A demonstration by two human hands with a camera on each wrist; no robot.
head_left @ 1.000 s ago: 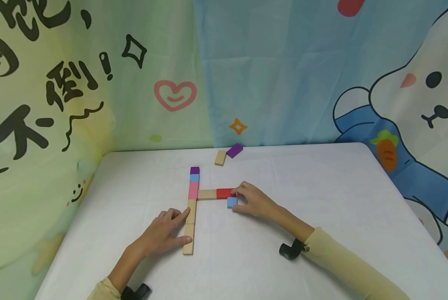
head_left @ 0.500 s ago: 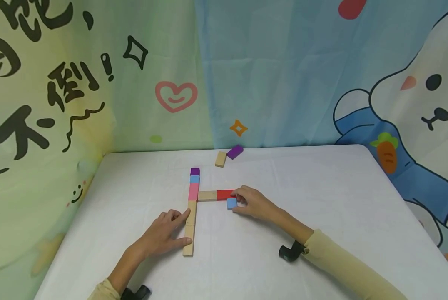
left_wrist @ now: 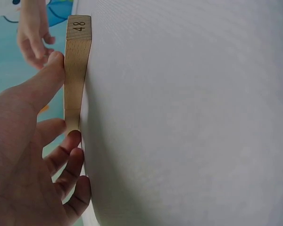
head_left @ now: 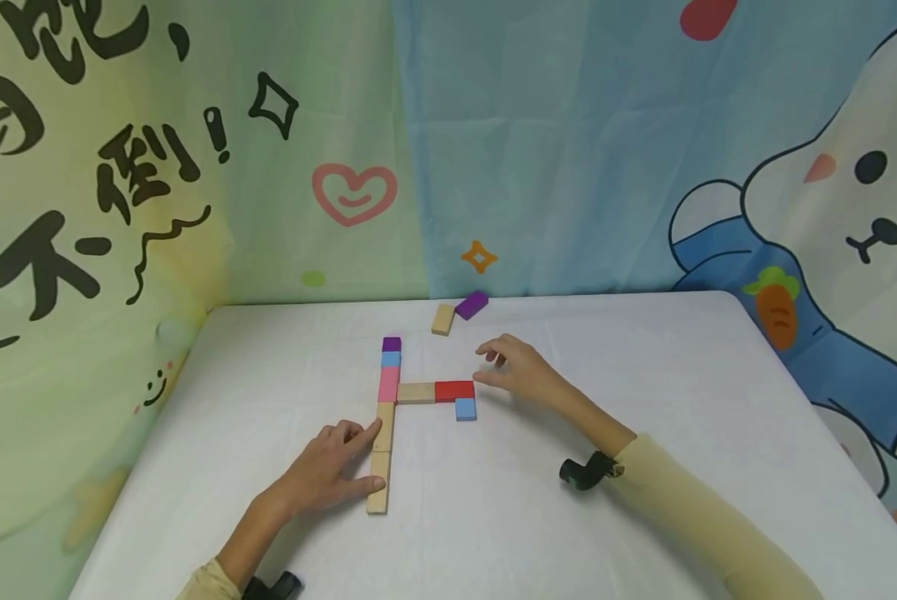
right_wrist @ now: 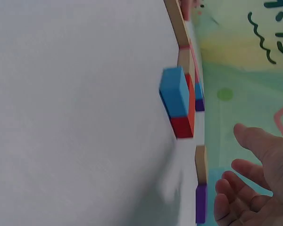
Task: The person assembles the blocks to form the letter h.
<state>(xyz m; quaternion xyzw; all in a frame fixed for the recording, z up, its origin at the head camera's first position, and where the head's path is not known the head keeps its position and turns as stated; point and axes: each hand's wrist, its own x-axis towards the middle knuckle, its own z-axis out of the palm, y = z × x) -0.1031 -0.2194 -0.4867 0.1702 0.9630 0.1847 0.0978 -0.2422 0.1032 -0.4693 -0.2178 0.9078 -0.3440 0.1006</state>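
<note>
In the head view, wooden blocks form a column on the white table. From the near end come two plain wood blocks point(head_left: 378, 492), a pink block point(head_left: 389, 384), a small blue block point(head_left: 391, 359) and a purple block point(head_left: 392, 343). A plain block point(head_left: 416, 393) and a red block point(head_left: 454, 391) branch rightward from the pink one. Another small blue block point(head_left: 466, 409) sits against the red block's near side. My left hand point(head_left: 324, 471) touches the plain blocks with thumb and index finger; the end marked 48 shows in the left wrist view. My right hand point(head_left: 519, 367) hovers empty, right of the red block.
Toward the table's back edge lie a loose plain block point(head_left: 443, 319) and a loose purple block point(head_left: 472, 305). Behind the table point(head_left: 606, 517) hangs a printed cloth backdrop point(head_left: 553, 167).
My right hand has let go of the red and small blue blocks and moved up and away toward the back. The left hand and the blocks stay in place.
</note>
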